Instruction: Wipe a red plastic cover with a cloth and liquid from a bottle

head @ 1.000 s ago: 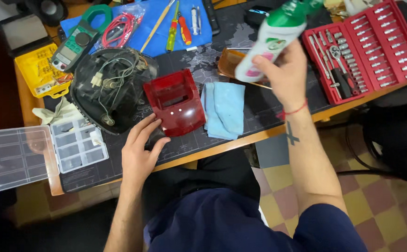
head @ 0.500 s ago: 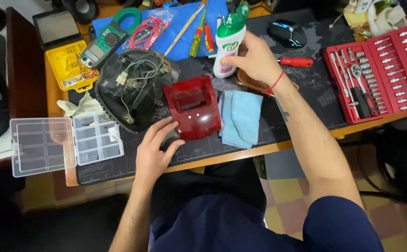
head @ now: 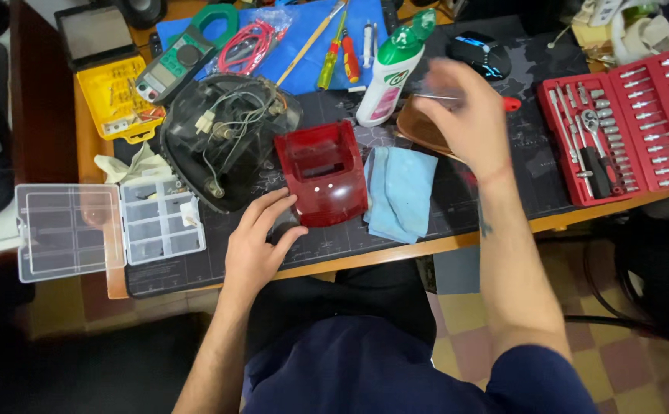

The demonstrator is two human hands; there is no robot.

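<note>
The left hand [head: 254,249] lay spread, fingertips steadying the red plastic housing [head: 323,172] near the table's front edge. The right hand [head: 461,123], blurred, hovered empty and loosely open just beside the white bottle [head: 387,77]; a firm left-hand brace would likely serve best.

head view | being taken from above, looking steeply down | workbench [head: 457,201] being framed fairly near | lap being shown below
</note>
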